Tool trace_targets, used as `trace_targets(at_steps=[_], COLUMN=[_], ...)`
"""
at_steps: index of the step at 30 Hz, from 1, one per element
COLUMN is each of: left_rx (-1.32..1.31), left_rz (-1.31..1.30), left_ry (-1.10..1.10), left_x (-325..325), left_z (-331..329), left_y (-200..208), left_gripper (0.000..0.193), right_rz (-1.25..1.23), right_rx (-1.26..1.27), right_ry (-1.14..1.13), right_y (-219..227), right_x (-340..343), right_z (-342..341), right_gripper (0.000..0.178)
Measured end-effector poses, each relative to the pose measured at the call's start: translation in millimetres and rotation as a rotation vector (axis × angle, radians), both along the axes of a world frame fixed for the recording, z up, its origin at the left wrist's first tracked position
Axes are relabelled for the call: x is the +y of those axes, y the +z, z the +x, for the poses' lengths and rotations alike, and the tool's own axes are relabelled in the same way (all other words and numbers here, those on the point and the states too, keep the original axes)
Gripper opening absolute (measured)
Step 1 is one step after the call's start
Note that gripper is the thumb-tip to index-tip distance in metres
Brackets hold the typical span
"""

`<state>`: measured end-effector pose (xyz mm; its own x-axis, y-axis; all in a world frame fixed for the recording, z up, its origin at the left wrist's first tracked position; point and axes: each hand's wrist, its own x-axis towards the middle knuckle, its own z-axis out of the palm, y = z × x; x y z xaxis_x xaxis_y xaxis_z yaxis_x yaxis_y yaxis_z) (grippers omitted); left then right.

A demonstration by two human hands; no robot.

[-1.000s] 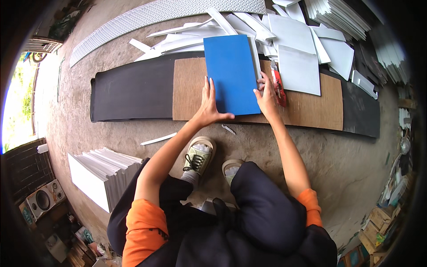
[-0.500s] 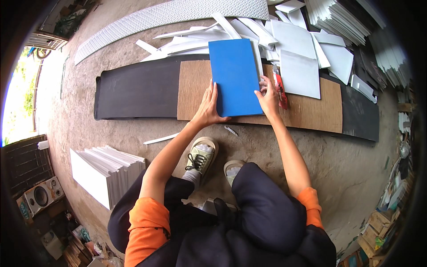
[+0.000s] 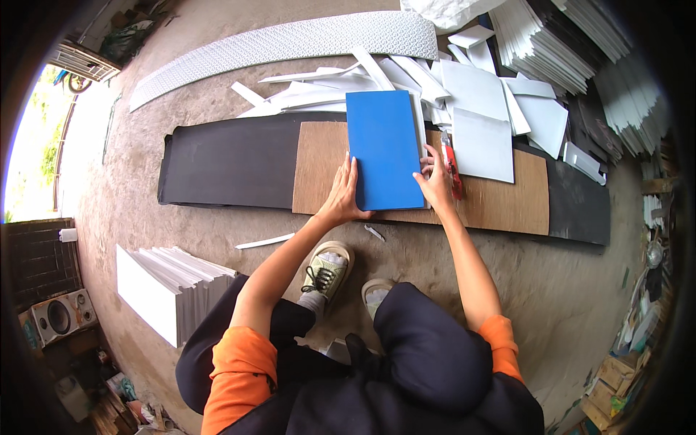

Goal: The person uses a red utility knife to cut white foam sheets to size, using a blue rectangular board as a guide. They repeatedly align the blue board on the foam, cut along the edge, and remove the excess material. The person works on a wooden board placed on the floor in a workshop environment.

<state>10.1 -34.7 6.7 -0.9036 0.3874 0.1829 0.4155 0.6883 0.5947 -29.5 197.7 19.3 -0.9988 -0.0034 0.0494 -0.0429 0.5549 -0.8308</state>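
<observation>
The blue board (image 3: pixel 384 148) lies between the two hands, its long sides running away from the body, on a wooden panel (image 3: pixel 500 206) set over a black mat (image 3: pixel 225 163) on the concrete floor (image 3: pixel 551 312). The left hand (image 3: pixel 341 192) is spread, its fingers extended along the board's left edge and its thumb at the near left corner. The right hand (image 3: pixel 434 180) is at the right edge, thumb at the blue border and fingers partly curled; whether they close on anything cannot be told. A white sheet (image 3: pixel 419 119) projects from beneath the board along its right side. The near edge of the board lies close to the near edge of the panel; the far end reaches past the panel toward heaped white offcuts (image 3: pixel 319 94). Room for sideways movement is wider on the left, across a strip of wood and the long dark mat. On the right it is narrow: a red cutter (image 3: pixel 453 170) lies just beside the right hand, and a white rectangular piece (image 3: pixel 482 148) covers part of the panel beyond it.
</observation>
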Motion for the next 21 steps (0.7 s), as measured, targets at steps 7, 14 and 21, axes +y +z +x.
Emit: trace_targets(at_steps=[7, 14, 21], left_rx=[-0.017, 0.0, -0.008], left_rz=[0.012, 0.033, 0.044], left_ry=[-0.016, -0.016, -0.016], left_x=[-3.2, -2.1, -2.1], left_z=[0.5, 0.7, 2.3], left_y=[3.2, 3.6, 2.0], left_gripper=[0.118, 0.115, 0.117], right_rz=[-0.013, 0.0, 0.092], right_rx=[-0.049, -0.008, 0.001], right_ry=[0.012, 0.068, 0.119], right_y=[2.3, 5.3, 1.0], right_x=[1.5, 3.9, 8.0], right_z=[1.0, 1.8, -2.4], right_gripper=[0.068, 0.064, 0.066])
